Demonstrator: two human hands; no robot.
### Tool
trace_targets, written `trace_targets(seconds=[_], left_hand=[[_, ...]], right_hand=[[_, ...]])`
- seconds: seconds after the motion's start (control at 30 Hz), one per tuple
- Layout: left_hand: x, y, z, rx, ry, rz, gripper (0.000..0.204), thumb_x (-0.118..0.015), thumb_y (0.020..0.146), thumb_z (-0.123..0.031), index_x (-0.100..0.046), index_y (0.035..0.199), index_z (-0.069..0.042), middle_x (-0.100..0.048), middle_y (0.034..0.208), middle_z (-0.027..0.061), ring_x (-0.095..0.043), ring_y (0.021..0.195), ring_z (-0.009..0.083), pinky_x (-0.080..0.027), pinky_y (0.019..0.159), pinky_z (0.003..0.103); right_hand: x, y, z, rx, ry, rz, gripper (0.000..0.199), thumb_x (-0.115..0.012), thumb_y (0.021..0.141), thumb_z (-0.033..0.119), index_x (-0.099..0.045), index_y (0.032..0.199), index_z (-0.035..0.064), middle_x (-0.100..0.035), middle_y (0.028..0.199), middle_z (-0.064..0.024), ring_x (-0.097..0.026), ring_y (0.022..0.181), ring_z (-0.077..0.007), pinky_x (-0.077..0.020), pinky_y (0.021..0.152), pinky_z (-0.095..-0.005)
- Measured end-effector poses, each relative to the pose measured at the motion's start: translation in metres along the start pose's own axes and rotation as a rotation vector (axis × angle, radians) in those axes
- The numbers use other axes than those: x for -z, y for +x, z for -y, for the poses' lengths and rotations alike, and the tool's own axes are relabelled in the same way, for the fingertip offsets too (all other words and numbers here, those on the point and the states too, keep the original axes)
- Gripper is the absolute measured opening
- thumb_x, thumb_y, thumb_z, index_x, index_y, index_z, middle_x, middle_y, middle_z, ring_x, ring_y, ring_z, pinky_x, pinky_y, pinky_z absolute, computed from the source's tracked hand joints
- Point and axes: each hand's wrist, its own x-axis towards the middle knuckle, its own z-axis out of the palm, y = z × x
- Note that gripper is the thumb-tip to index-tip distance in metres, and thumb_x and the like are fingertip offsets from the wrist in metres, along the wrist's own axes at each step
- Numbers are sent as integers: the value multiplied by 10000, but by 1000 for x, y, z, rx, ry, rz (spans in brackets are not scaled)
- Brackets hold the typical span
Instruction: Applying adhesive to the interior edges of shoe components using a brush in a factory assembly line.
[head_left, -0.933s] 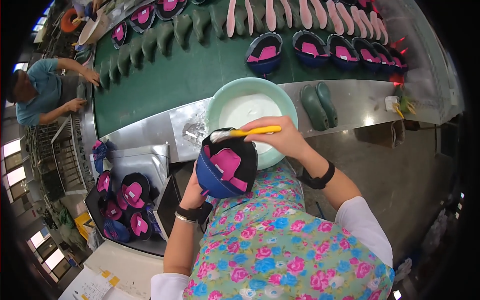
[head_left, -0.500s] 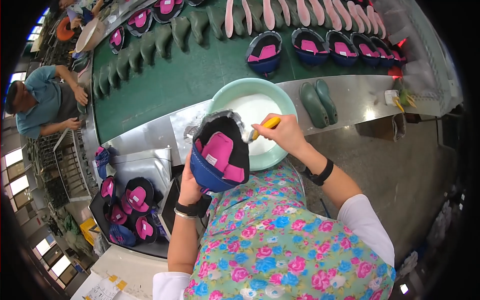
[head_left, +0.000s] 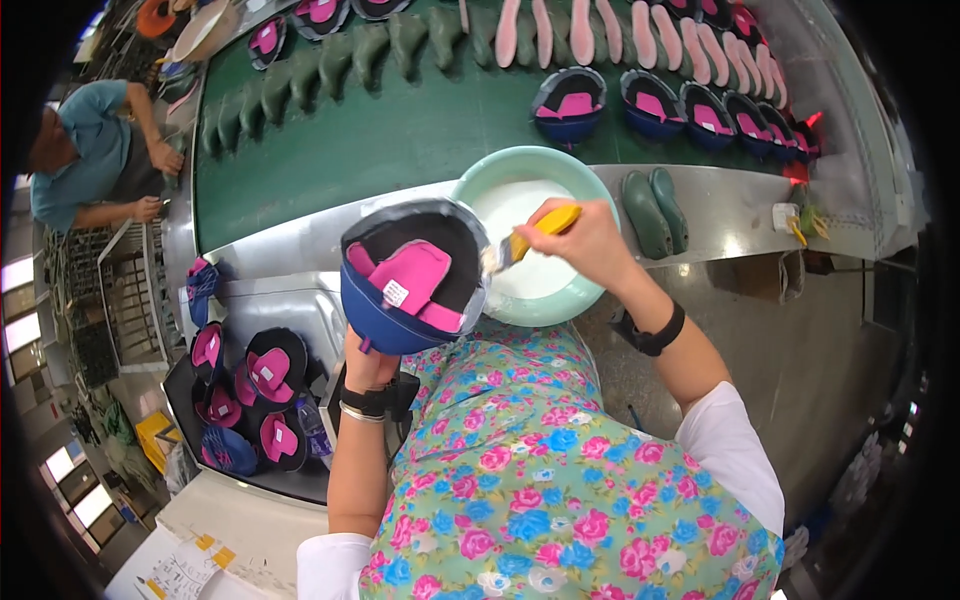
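Observation:
My left hand (head_left: 368, 362) grips a blue shoe upper (head_left: 400, 322) from below, its black underside and pink lining turned up. Whitish wet coating shows along the upper's edge. In my right hand (head_left: 590, 245) is a paintbrush (head_left: 512, 251) with a yellow handle, fingers closed around it. The whitish bristles touch or nearly touch the right rim of the upper. Beneath the brush stands a pale green basin (head_left: 592, 190) with white liquid (head_left: 530, 200) in it, partly hidden by my right hand and the upper.
On the green conveyor belt (head_left: 440, 125) lie several shoe lasts, pink insoles (head_left: 582, 35) and more uppers (head_left: 570, 105). Two dark green lasts (head_left: 648, 212) sit right of the basin. A black tray (head_left: 310, 483) at left holds several uppers. Beyond, a person (head_left: 95, 155) works.
My left hand has turned the upper so its underside faces up more fully. My right hand has tilted the brush, and its bristles now show at the upper's edge. The whole view has shifted slightly.

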Motion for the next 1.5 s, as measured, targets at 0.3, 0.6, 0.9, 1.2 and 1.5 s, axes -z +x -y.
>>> trace_targets(seconds=[0.3,0.6,0.9,1.2,1.5], left_hand=[[39,1,-12,501,-316,-104,347,-541,839,-278,-587,1097,-51,-673,915,105,-607,480,159,-396,292,223],[-5,2,-7,731,-320,7,148,-544,839,-210,-582,895,-78,-592,684,44,-460,376,126,-327,291,209],[-27,15,-21,347,-32,-93,476,-608,866,-115,-444,1309,-60,-568,1188,90,-571,1071,230,-475,928,368],[-84,115,-19,-399,384,166,691,-477,845,69,-199,1438,-148,-391,1349,85,-474,1185,204,-409,1012,339],[75,40,-58,-191,289,-654,669,-588,854,-88,-252,1428,-160,-483,1211,98,-504,1019,189,-426,903,372]], right_hand=[[-47,34,86,469,167,443,154,-739,760,74,-701,907,46,-697,845,-65,-650,742,-145,-504,686,-260],[-66,52,45,281,91,376,114,-717,792,75,-683,872,2,-691,786,-62,-637,707,-113,-505,639,-249],[4,23,33,19,114,54,269,-621,863,224,-630,737,-14,-621,675,-69,-559,514,-100,-442,492,-270],[-14,85,56,269,-224,437,422,-777,681,327,-679,973,38,-653,860,-157,-621,770,-327,-483,698,-362],[-4,213,-116,181,-841,307,383,-769,641,347,-674,882,64,-610,885,-176,-594,844,-359,-480,743,-448]])
